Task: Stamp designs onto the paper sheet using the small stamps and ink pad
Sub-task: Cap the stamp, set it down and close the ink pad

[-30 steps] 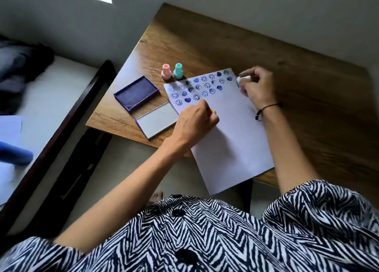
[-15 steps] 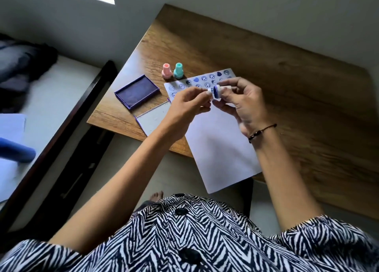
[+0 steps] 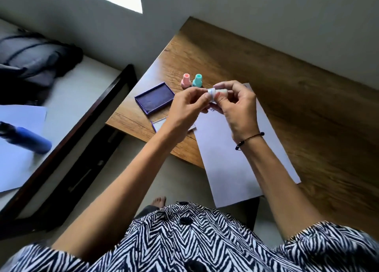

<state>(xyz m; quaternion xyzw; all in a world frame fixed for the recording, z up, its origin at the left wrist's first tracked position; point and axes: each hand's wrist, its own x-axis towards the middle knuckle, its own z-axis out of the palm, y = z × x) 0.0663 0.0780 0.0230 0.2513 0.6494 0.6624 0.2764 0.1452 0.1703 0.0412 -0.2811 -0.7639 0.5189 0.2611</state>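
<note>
i have both hands raised together above the far end of the paper sheet (image 3: 235,159), which lies on the wooden table (image 3: 307,107) with its near end overhanging the table's near edge. the right hand (image 3: 239,105) pinches a small white stamp (image 3: 215,92) on its side between thumb and forefinger; the left hand (image 3: 184,105) meets it at the stamp's left end with fingertips closed on the rim. it may be fitting or pulling a cap there, but the contact is too small to confirm. both wrists are bent inward, elbows low, forearms converging.

handling judgement: the stamp looks like light, rigid plastic, easily rolled between fingertips; best held around the narrow barrel, keeping skin off the inked face. the sheet is thin and limp and would shift under a dragged hand.

the ink pad (image 3: 154,98) sits open near the table's left edge, its lid (image 3: 162,124) nearer the near-left corner. a pink stamp (image 3: 185,80) and a teal stamp (image 3: 197,80) stand upright, just beside each other, beyond the pad. most printed marks are hidden behind the hands.
</note>
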